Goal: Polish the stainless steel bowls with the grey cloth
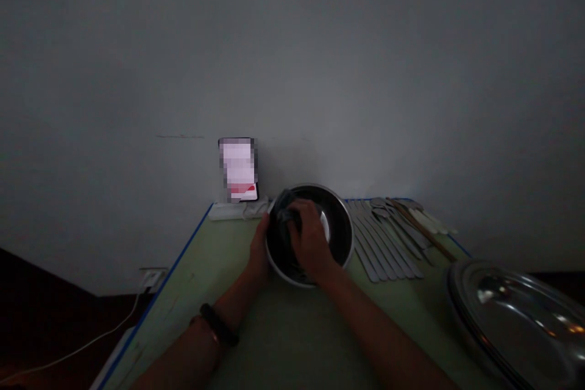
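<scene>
One round bowl [340, 228], one cloth [284, 202]

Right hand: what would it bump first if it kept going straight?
Past the dark cloth it holds, the right hand would probably meet the inner wall of the metal bowl; depth is unclear.

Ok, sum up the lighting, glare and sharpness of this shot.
Head view: dim, with the inside of the bowl mostly dark; head view: bright glints on the metal tray at lower right; head view: the propped screen bright but pixelated; head view: the dark cloth in the right hand blurred.
</scene>
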Motion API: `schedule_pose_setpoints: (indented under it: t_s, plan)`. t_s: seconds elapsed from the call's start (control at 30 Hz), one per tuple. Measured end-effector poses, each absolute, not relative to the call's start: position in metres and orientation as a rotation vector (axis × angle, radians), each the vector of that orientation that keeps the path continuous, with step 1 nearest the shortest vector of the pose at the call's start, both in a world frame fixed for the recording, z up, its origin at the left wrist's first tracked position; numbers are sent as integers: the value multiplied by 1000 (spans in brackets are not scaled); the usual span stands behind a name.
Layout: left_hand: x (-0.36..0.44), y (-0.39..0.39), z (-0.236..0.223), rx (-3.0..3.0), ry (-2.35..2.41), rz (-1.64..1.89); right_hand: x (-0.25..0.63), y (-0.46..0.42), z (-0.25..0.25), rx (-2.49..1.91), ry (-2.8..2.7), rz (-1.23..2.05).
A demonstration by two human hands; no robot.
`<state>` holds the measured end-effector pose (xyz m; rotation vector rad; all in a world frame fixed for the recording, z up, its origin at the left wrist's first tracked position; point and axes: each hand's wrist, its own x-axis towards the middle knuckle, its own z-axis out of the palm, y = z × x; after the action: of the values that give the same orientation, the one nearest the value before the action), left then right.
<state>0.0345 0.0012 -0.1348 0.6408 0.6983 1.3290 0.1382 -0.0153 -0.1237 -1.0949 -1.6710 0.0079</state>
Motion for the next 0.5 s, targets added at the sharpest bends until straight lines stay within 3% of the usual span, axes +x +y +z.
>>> schedule_pose_setpoints:
  t_s: [0.2, 0.5]
  plan:
    - [39, -3, -138, 709, 690, 1282, 156, -8, -98, -1060, -1352, -255]
    - [28, 11, -157, 948, 698, 1410, 154, -5, -98, -1032, -1729, 309]
